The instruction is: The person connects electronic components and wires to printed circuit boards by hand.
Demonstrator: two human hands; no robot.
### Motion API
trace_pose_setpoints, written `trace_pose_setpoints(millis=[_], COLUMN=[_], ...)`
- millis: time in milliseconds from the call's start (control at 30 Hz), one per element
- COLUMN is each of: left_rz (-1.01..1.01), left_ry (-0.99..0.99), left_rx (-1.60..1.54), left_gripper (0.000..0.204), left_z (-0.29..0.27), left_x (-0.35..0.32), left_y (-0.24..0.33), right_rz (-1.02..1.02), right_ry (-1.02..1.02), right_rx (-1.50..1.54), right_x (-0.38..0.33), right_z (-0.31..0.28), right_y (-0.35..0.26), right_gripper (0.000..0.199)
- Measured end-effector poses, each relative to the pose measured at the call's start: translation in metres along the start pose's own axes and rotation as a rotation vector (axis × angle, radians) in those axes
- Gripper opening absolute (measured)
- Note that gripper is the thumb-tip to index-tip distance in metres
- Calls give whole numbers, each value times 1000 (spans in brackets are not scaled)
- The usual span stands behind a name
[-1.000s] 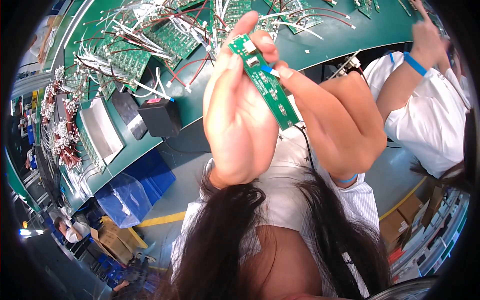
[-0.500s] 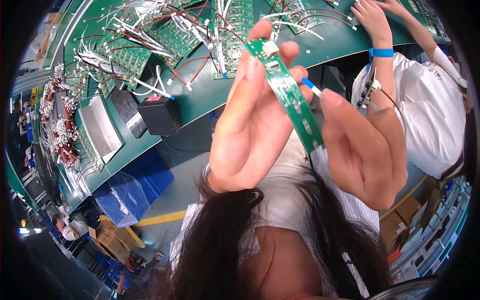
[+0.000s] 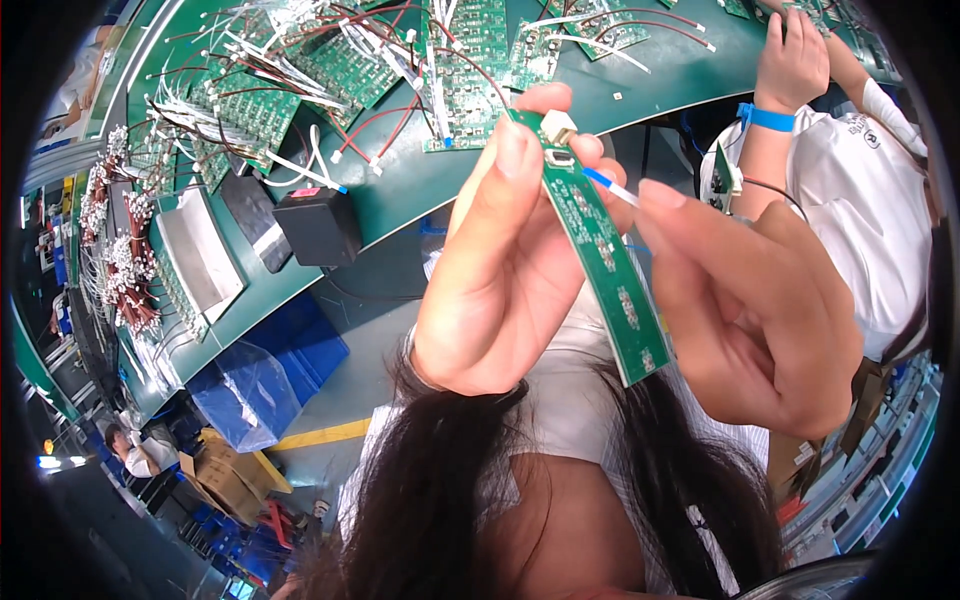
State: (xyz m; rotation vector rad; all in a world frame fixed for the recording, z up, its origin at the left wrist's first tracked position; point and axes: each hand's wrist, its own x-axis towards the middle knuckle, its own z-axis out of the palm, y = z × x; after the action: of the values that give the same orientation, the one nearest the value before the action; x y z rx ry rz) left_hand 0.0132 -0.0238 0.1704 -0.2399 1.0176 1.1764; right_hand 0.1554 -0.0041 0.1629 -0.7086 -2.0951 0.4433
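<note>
Fingers of left hand [image 3: 510, 270] pinch the top end of a long narrow green circuit board [image 3: 600, 250], thumb on the front face, other fingers behind. Board runs diagonally from upper centre down to right of centre, lower end free. White connector [image 3: 558, 127] sits at its top end, just by the fingertips.

Right hand [image 3: 750, 310] is right of centre, close beside the board, fingers curled and narrow. Forefinger and thumb nip a thin white-and-blue strip [image 3: 610, 187] that points at the board's upper part. Can't tell if the strip touches the board.

Lower frame: long dark hair [image 3: 440, 500] and a light shirt [image 3: 570, 400], nearest the camera.

Further out: green workbench [image 3: 690, 70] arcs across the top. Upper left and upper centre are covered by a pile of green boards with red and white wires [image 3: 330, 70]. Black box [image 3: 318, 225] at the bench edge, left of centre, with a grey metal tray [image 3: 195, 255] to its left.

Upper right: another person in a white shirt [image 3: 870, 210], blue wristband [image 3: 765, 117], hand up on the bench.

Lower left: blue bin with clear plastic bag [image 3: 250, 385], cardboard boxes [image 3: 230, 480] below it.
</note>
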Motion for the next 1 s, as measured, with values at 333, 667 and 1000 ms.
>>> trace_pose_setpoints(millis=[333, 667, 1000], left_rz=[88, 93, 108], left_ry=[-804, -717, -812], left_rx=[-337, -288, -342], left_gripper=[42, 34, 40], left_z=[-29, -20, -26], left_x=[29, 24, 31], left_y=[-28, -33, -31], right_rz=[81, 78, 52], right_ry=[114, 241, 245], right_rx=[-74, -111, -127], right_x=[-5, -9, -4], right_z=[-2, 2, 11], right_y=[-10, -9, -17], right_gripper=[27, 26, 27])
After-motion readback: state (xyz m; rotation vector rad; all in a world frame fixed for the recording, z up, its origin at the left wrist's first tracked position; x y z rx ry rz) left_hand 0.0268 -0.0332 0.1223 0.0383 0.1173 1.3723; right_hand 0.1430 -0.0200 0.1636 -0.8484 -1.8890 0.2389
